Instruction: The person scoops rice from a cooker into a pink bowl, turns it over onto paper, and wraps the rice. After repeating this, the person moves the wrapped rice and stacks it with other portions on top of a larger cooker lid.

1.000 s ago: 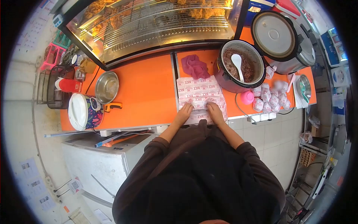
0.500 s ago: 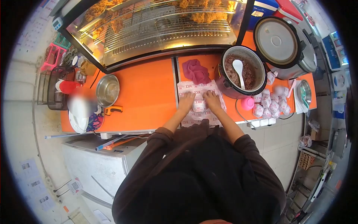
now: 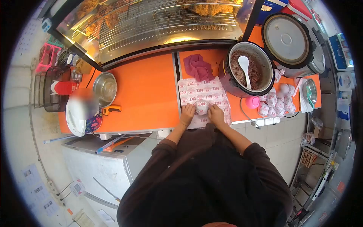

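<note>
Printed paper [image 3: 201, 89] on orange counter [image 3: 147, 90]

The contents of the packet [image 3: 202, 108] are hidden, a blur obscures part of the tub [image 3: 74, 122], and the upper edge cuts off the display cabinet [image 3: 151, 36].

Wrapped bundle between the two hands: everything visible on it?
The wrapped bundle is small, rounded and whitish, with reddish-pink lettering; the wrap looks like thin paper. Its contents are hidden, and whether the wrap is fully closed can't be told. It rests on the printed sheets, near the front edge of the orange counter. The left hand and right hand flank it, fingers apparently touching its sides.
</note>
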{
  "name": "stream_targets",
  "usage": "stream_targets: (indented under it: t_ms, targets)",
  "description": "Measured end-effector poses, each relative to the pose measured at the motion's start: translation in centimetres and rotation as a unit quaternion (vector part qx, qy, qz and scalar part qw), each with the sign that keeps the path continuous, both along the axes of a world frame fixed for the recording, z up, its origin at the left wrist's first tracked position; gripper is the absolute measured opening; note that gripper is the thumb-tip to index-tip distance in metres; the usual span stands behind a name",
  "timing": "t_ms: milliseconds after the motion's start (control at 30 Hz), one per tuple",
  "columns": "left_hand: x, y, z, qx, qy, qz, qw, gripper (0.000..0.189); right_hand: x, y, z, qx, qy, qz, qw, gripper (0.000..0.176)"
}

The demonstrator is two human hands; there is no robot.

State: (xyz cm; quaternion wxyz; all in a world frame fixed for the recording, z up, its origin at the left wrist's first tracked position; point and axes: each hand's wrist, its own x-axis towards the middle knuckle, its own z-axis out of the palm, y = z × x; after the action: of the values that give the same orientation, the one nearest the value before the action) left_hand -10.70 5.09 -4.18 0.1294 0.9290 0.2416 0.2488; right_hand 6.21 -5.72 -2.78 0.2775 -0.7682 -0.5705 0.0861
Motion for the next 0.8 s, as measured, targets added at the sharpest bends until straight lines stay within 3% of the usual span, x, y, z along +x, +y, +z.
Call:
stream_targets:
  t_ms: [33, 67, 100, 133, 167, 233, 367, 433, 467, 567, 600, 633, 700, 733, 767, 800]
  targets:
    - [-0.2, -0.3, -0.8, 0.020, -0.019, 0.003, 1.000, 0.016, -0.3, 1.0, 0.2, -0.002, 0.000, -0.003, 1.000, 0.024]
    - [-0.7, -0.9, -1.8, 0.007, 0.010, 0.020, 1.000, 0.026, -0.7, 1.7, 0.3, -0.032, 0.170, -0.121, 0.978, 0.026]
    - [-0.9, -1.7, -1.4, -0.003, 0.011, 0.021, 1.000, 0.026, -0.8, 2.3, 0.8, -0.062, 0.329, -0.234, 0.913, 0.031]
    - [-0.9, -2.5, -0.6, -0.025, 0.014, 0.046, 0.999, 0.031, -0.6, 3.3, 2.4, -0.100, 0.369, -0.257, 0.888, 0.047]
    - [-1.0, -3.1, 0.2, -0.046, 0.018, 0.072, 0.996, 0.035, -0.4, 3.8, 1.3, -0.110, 0.367, -0.254, 0.888, 0.047]
    - [-1.7, -4.1, -0.5, -0.048, 0.055, 0.075, 0.995, 0.042, -0.7, 5.4, -1.0, -0.028, 0.186, -0.009, 0.982, 0.048]
    - [-1.8, -5.4, 0.1, -0.135, 0.095, 0.088, 0.982, 0.052, -1.2, 6.9, -1.1, -0.104, 0.272, -0.008, 0.957, 0.062]
    - [-1.7, -6.0, 0.1, -0.170, 0.171, 0.109, 0.964, 0.067, -1.3, 7.9, 0.9, -0.228, 0.135, -0.005, 0.964, 0.074]
    - [-1.6, -6.3, -0.1, -0.152, 0.177, 0.114, 0.966, 0.073, -2.3, 8.1, 2.1, -0.219, 0.104, -0.033, 0.970, 0.080]
    - [-1.4, -6.0, 1.1, -0.157, 0.178, 0.107, 0.966, 0.079, -4.1, 9.0, 0.7, -0.229, 0.105, -0.108, 0.962, 0.074]
    - [-1.6, -5.6, 2.4, -0.210, 0.169, 0.091, 0.959, 0.086, -3.4, 8.9, 0.0, -0.222, 0.104, -0.106, 0.964, 0.074]
    - [-1.7, -5.4, 2.4, -0.203, 0.167, 0.093, 0.960, 0.086, -2.0, 8.7, -0.4, -0.215, 0.151, -0.079, 0.962, 0.064]
    - [-1.4, -4.4, 3.1, -0.382, -0.034, 0.032, 0.923, 0.094, -1.2, 8.8, -0.8, -0.197, 0.198, -0.057, 0.958, 0.053]
    - [-1.2, -4.0, 4.0, -0.481, -0.165, -0.022, 0.861, 0.096, -1.2, 8.6, -0.6, -0.179, 0.413, -0.091, 0.888, 0.043]
    - [-1.0, -4.0, 4.8, -0.478, -0.163, -0.035, 0.863, 0.096, -1.1, 8.0, -0.4, -0.149, 0.607, -0.118, 0.772, 0.034]
    - [-0.6, -4.0, 6.3, -0.556, -0.221, -0.039, 0.800, 0.094, -1.5, 7.6, 1.7, -0.159, 0.740, -0.179, 0.629, 0.024]
